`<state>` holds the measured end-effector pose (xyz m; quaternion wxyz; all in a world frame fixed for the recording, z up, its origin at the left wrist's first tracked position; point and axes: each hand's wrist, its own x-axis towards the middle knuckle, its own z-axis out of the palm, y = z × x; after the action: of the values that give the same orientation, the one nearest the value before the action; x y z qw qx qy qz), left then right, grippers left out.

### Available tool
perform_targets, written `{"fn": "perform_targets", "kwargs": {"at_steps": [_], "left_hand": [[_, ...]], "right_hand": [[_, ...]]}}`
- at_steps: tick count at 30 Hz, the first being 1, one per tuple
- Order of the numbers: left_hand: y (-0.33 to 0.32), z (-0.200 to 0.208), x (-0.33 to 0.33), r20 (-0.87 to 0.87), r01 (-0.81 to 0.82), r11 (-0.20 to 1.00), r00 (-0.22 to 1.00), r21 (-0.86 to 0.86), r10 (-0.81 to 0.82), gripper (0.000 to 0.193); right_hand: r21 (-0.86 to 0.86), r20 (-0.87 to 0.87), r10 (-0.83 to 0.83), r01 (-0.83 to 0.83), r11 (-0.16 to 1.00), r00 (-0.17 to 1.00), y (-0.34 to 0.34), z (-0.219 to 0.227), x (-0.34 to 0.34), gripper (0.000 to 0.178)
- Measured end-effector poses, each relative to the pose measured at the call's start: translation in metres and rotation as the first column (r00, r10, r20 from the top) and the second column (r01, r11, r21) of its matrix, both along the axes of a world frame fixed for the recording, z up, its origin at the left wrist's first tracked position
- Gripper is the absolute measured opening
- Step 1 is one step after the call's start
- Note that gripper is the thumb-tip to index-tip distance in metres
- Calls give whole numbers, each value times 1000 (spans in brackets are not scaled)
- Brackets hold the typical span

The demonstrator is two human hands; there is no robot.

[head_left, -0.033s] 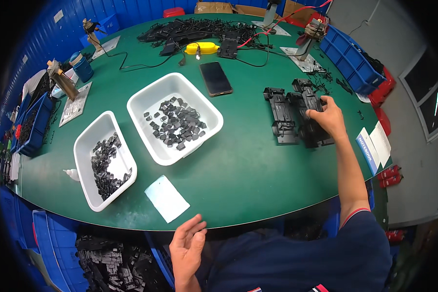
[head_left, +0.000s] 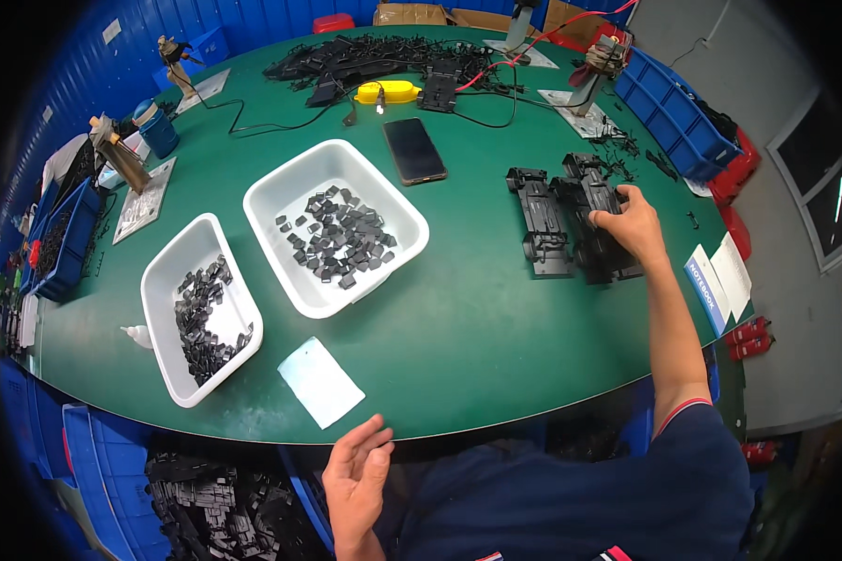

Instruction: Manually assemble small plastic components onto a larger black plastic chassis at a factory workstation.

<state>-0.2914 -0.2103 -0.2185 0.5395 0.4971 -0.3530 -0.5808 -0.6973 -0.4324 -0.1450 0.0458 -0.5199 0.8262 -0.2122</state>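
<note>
My right hand (head_left: 630,224) grips the edge of a black moulded plastic frame (head_left: 597,198), thumb on its top side and fingers at its right edge. This frame lies at the right of the green table, close beside a similar black frame (head_left: 539,220). Palm up and with fingers stretched, my left hand (head_left: 357,477) holds nothing at the table's near edge. The nearest thing to it is a folded white sheet (head_left: 321,383). Left of centre, a white tub (head_left: 412,234) contains small black square pieces (head_left: 346,234), and a smaller white tub (head_left: 161,323) contains small black parts (head_left: 196,323).
A dark phone (head_left: 415,150) lies beyond the larger tub. Further back are a yellow power strip (head_left: 388,92), cables and a heap of black parts (head_left: 374,61). Press-like stands (head_left: 122,159) occupy the sides. Below the table edge, a blue crate (head_left: 112,467) stands near black parts.
My left hand has shifted very slightly down and left. My right hand stays on the black plastic frame.
</note>
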Motion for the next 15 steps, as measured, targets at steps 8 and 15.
{"fn": "perform_targets", "kwargs": {"at_steps": [8,15], "left_hand": [[23,4,22,-18,-130,991,991,19,130,36],[47,12,67,19,-276,961,961,5,275,33]], "right_hand": [[71,-149,74,-64,995,986,-13,-20,-21,82],[-210,115,505,-476,854,855,-19,4,81,38]]}}
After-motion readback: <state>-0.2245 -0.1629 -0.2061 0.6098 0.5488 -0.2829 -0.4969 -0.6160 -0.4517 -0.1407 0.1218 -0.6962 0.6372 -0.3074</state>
